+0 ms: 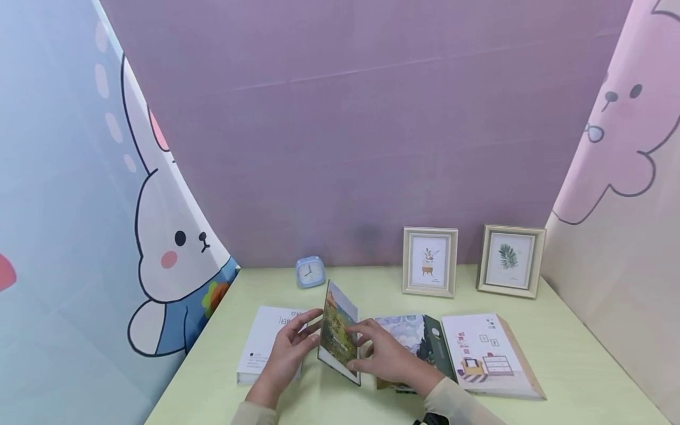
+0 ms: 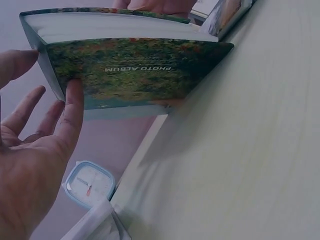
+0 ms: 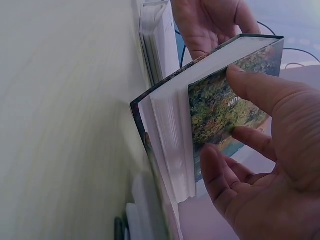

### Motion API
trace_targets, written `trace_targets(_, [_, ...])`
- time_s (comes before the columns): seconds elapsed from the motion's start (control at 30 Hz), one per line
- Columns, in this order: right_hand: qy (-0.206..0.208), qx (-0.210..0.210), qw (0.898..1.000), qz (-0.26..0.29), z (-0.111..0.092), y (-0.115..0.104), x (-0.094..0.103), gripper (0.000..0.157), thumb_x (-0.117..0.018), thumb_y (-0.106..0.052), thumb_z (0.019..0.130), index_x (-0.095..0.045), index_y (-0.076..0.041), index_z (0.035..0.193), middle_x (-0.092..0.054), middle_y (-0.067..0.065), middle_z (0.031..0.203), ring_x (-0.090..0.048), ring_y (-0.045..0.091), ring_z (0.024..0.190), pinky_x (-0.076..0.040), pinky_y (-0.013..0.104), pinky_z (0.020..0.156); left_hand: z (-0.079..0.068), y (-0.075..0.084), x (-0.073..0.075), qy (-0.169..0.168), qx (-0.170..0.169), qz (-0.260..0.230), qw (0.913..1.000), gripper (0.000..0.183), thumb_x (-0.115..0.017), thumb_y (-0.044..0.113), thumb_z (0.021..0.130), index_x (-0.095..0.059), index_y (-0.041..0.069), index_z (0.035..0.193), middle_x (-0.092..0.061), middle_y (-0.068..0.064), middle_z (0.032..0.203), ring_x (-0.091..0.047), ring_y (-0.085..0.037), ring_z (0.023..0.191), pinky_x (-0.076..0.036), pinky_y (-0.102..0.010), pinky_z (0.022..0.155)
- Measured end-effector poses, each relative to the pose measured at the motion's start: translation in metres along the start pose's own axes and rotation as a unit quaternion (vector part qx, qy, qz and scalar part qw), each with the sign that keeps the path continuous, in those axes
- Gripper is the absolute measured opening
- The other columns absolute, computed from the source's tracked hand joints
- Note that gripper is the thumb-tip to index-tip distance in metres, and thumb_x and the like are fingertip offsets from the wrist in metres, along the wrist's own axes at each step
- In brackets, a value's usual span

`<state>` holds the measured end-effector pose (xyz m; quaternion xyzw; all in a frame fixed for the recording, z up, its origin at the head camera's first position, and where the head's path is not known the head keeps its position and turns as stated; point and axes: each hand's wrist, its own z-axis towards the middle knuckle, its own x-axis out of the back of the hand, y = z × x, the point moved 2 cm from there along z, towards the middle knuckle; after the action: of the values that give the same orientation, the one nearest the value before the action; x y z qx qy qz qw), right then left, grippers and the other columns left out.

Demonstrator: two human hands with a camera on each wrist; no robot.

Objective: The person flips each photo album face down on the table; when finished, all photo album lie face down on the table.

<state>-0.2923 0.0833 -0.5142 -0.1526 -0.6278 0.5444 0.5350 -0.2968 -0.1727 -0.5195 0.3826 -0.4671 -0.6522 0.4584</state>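
Note:
A photo album [image 1: 340, 330] with a painted landscape cover stands tilted on edge between the two hands. My left hand [image 1: 289, 351] holds its left side, the thumb at the spine and a fingertip against a cover in the left wrist view. From the other side my right hand [image 1: 385, 351] grips the album with curled fingers and thumb on the patterned cover [image 3: 220, 105]. White page edges [image 3: 172, 145] show between the covers. Just left of the album lies a thick white book [image 1: 260, 342], partly behind my left hand. A dark green illustrated book [image 1: 438, 342] lies to the right, partly covered by my right forearm.
Another white book [image 1: 489, 360] with furniture drawings lies on the pale green table [image 1: 584, 378]. Behind stand a blue clock [image 1: 310, 272] and two picture frames, one with a potted plant [image 1: 429, 262], one with a leaf [image 1: 511, 261]. A purple backdrop [image 1: 345, 147] closes the rear.

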Motion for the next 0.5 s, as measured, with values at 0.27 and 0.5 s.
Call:
trace_targets(0.27, [0.005, 0.003, 0.999, 0.048, -0.0006, -0.003, -0.0011, 0.076, -0.087, -0.03, 0.088, -0.05, -0.022, 0.154, -0.05, 0.008, 0.144, -0.061, 0.028, 0.118, -0.061, 0.031, 0.084, 0.0008, -0.0035, -0.0028, -0.037, -0.019, -0.03, 0.9987, 0.058, -0.064, -0.004, 0.1, -0.043, -0.001, 0.154, -0.045, -0.02, 0.159, -0.046, -0.04, 0.144, -0.046, -0.04, 0.114])
trace_targets(0.5, [0.019, 0.029, 0.997, 0.064, 0.0009, -0.0041, -0.002, 0.078, -0.086, -0.025, 0.09, -0.046, -0.023, 0.157, -0.05, 0.007, 0.148, -0.061, 0.028, 0.119, -0.061, 0.032, 0.088, 0.0014, -0.007, -0.0056, -0.073, -0.025, -0.037, 0.9963, 0.061, -0.06, -0.006, 0.101, -0.036, -0.004, 0.157, -0.037, -0.019, 0.165, -0.046, -0.038, 0.145, -0.046, -0.041, 0.115])
